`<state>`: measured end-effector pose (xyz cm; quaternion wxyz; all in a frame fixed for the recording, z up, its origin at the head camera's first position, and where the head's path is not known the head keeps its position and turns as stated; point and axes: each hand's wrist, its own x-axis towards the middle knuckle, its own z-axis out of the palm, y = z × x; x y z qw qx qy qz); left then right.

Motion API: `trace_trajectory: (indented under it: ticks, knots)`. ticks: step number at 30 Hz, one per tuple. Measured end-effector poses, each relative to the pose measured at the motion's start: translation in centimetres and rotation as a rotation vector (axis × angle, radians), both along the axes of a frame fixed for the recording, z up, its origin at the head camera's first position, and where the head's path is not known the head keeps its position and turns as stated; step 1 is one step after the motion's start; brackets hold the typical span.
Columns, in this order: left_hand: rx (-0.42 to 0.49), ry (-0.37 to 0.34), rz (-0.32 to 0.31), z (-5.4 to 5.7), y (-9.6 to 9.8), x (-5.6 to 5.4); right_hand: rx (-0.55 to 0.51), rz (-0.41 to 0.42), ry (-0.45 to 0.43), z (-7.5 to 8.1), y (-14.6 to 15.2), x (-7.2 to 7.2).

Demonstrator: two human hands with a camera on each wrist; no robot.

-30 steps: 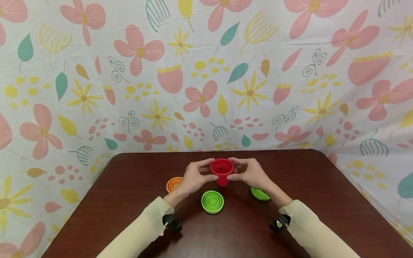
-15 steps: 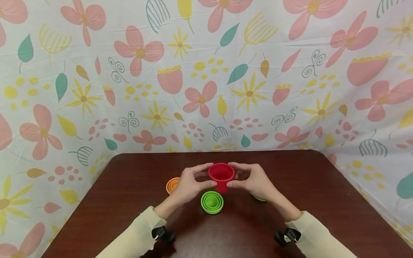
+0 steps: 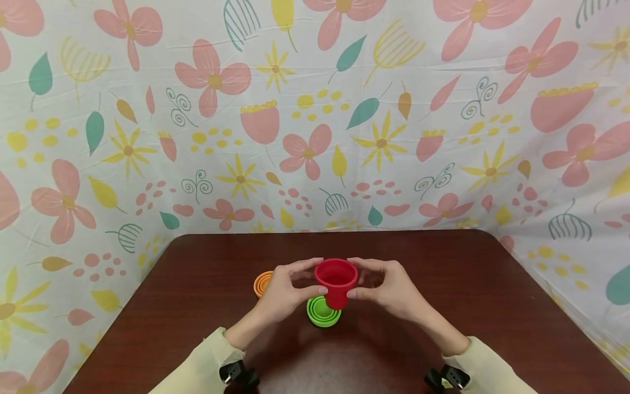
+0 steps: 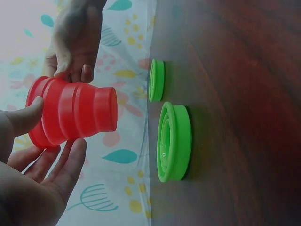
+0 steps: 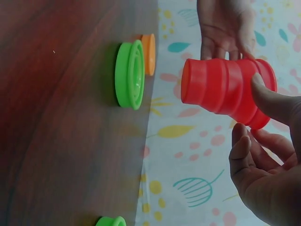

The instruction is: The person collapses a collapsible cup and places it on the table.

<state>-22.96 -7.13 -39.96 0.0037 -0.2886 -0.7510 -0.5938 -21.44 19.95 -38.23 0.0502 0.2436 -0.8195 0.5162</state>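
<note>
A red collapsible cup (image 3: 337,279), extended into its stepped, tapering shape, is held up off the table between both hands. My left hand (image 3: 285,287) grips its left side near the rim, thumb in front and fingers behind. On the opposite side my right hand (image 3: 391,287) holds it the same way. In the left wrist view the red cup (image 4: 73,113) shows its ridged wall and narrow base. Below and slightly left of it, a flattened green collapsible cup (image 3: 323,314) lies on the table, partly covered by the red cup in the head view.
An orange collapsed cup (image 3: 262,283) lies on the brown table (image 3: 206,306), partly behind the left hand. A second green collapsed cup (image 4: 156,80) shows in the left wrist view; the right arm hides it in the head view. A flowered cloth (image 3: 315,109) hangs behind.
Both hands have brought the red cup closer to me, down in the head view, so it now overlaps the middle green cup. The right forearm now covers the other green cup.
</note>
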Motion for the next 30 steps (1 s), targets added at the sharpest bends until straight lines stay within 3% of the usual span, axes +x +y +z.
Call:
trace_trajectory:
  ticks: [7,16,30]
  knots:
    - [0.0,-0.036,0.013,0.2,-0.2,1.2,0.003,-0.03,-0.015,0.1,-0.2,1.1]
    - [0.012,-0.032,0.029,0.3,-0.3,2.3,0.02,-0.038,-0.034,0.5,-0.3,2.2]
    - [0.059,-0.079,0.035,0.1,-0.2,2.6,-0.002,-0.021,-0.081,0.5,-0.3,2.6]
